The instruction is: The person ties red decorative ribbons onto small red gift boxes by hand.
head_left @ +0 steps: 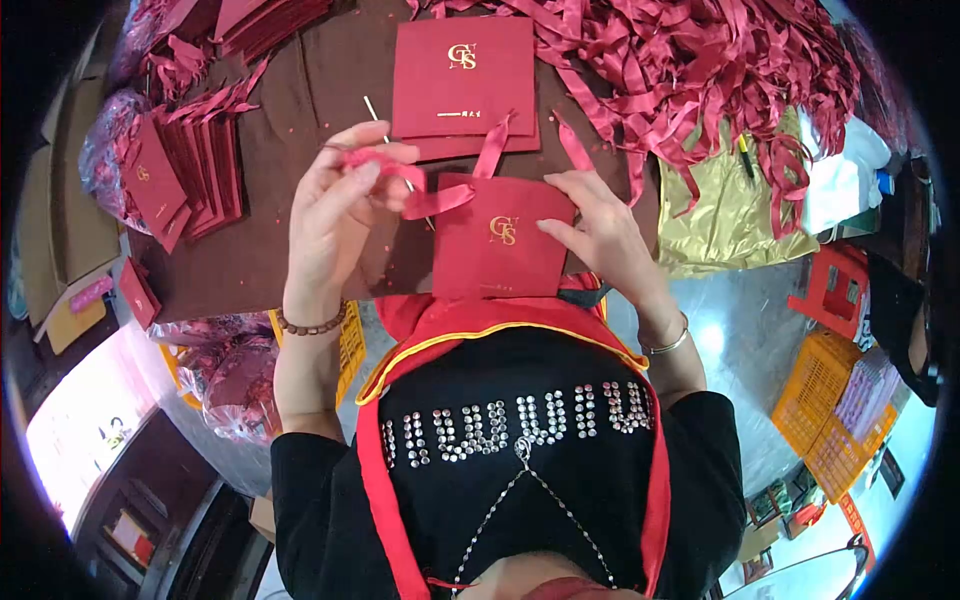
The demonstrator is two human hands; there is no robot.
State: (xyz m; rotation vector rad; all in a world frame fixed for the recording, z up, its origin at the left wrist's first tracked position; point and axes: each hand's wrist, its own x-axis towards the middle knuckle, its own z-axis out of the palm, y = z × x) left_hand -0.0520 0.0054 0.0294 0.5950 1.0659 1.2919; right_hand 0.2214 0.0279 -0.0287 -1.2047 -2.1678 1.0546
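While the table (pixel 280 120) is carrying it at the near edge, the red bag (pixel 500 250) is lying flat between both hands. The right hand (pixel 600 235) is pressing its top right corner, grip loose and flat. The left hand (pixel 335 215) is pinching the ribbon (pixel 420 190), which is running rightward from that grip into the bag's top left corner.

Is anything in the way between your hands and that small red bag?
Nothing visible stands between them. The right hand holds the small red bag by its upper corner, and the left hand pinches the ribbon that runs into the bag's top.
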